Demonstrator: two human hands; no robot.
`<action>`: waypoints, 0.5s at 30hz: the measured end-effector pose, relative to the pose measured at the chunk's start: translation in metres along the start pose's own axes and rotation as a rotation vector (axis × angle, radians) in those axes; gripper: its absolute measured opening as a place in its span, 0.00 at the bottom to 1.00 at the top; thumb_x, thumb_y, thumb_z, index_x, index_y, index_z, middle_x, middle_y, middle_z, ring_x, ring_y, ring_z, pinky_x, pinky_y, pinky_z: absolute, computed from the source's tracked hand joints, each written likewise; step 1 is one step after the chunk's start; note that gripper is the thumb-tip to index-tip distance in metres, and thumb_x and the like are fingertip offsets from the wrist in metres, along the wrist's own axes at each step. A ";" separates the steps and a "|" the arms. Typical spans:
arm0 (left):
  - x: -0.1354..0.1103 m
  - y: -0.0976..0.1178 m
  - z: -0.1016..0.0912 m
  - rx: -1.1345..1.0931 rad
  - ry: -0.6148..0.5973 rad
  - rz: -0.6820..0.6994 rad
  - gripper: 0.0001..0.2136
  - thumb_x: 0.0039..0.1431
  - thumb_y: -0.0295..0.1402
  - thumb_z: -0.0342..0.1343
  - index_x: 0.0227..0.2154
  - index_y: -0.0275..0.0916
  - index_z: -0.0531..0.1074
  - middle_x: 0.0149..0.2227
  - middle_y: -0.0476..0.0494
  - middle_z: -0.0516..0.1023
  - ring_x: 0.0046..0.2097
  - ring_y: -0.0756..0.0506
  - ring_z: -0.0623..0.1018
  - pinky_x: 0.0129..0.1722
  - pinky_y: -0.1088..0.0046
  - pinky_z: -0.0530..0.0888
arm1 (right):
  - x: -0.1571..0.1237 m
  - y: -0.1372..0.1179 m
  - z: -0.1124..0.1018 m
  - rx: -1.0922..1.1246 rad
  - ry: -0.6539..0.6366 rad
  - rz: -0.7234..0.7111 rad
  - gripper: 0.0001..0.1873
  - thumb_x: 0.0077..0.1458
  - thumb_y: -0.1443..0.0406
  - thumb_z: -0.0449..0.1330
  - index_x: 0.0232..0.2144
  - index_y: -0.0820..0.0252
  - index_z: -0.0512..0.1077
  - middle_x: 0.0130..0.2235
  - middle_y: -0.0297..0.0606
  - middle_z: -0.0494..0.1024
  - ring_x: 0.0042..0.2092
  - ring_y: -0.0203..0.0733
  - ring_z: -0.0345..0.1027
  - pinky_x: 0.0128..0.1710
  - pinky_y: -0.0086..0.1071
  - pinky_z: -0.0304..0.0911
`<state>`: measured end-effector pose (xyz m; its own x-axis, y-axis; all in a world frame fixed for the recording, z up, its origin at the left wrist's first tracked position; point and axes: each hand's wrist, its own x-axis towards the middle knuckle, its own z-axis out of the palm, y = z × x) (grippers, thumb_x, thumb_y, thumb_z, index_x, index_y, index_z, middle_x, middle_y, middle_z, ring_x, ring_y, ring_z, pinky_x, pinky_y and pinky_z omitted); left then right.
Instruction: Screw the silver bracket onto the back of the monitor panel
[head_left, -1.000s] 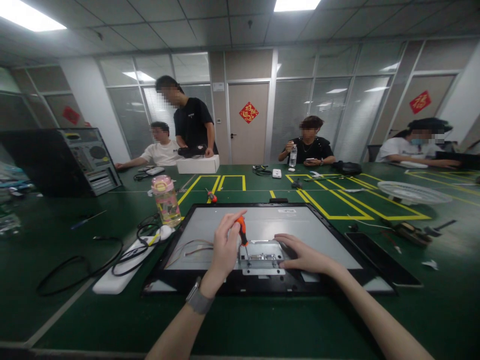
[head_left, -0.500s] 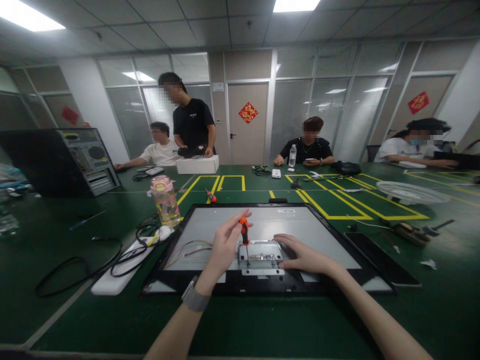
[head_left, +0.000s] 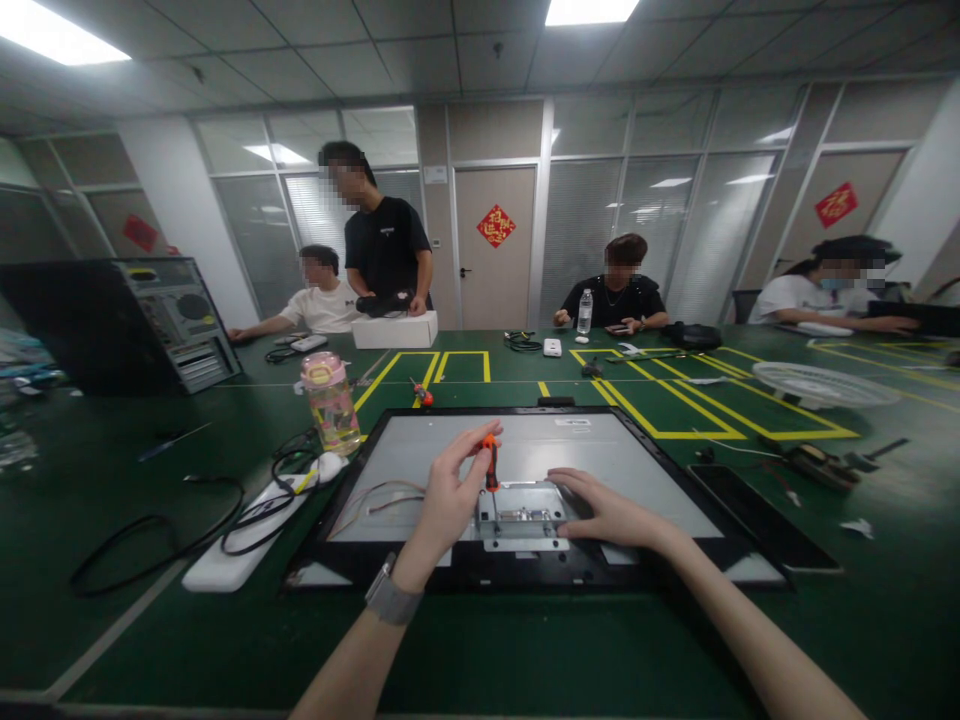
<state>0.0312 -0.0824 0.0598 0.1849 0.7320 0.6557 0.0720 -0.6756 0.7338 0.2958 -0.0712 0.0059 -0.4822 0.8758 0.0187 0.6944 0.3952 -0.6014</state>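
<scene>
Far left: a black computer tower (head_left: 112, 320) on the green table (head_left: 480, 650), its rear side angled toward the right. Nearer, a thin blue-handled tool (head_left: 174, 440) lies flat. Next, a white power strip (head_left: 232, 560) with a black cable (head_left: 154, 520) looped beside and across it; a bottle (head_left: 332, 405) with a pink lid stands upright just beyond.

Centre: left hand (head_left: 454, 485), grey-banded watch (head_left: 394, 592) at the wrist, grips the orange-and-black screwdriver (head_left: 491, 465) between thumb and fingers. Handle up, shaft down at the left part of a metal bracket (head_left: 523, 516); tip contact cannot be made out. Bracket sits at the near middle of the flat, black-framed panel (head_left: 652, 480). Right hand (head_left: 607, 508) clasps the bracket's right end, thumb on the near side, fingers along the far edge.

Right: a black slab (head_left: 761, 515) just beside the panel; farther, a round white disc (head_left: 821, 383).
</scene>
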 end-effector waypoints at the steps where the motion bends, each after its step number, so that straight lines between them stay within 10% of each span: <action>1: 0.000 -0.001 0.001 0.006 0.014 0.002 0.14 0.61 0.32 0.51 0.49 0.41 0.73 0.44 0.40 0.75 0.45 0.44 0.75 0.46 0.67 0.71 | 0.000 0.000 0.000 0.000 -0.001 0.001 0.43 0.48 0.46 0.61 0.61 0.56 0.57 0.65 0.44 0.54 0.65 0.55 0.47 0.65 0.46 0.45; 15: 0.002 -0.003 0.002 0.036 0.204 0.039 0.05 0.51 0.32 0.62 0.32 0.39 0.76 0.31 0.48 0.67 0.34 0.48 0.70 0.36 0.72 0.69 | 0.000 -0.005 -0.001 -0.012 -0.004 0.009 0.42 0.49 0.47 0.62 0.61 0.59 0.57 0.65 0.46 0.54 0.65 0.54 0.47 0.65 0.45 0.45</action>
<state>0.0333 -0.0790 0.0588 -0.0138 0.7056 0.7085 0.1041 -0.7037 0.7029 0.2928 -0.0734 0.0101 -0.4781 0.8783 0.0102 0.7053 0.3908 -0.5915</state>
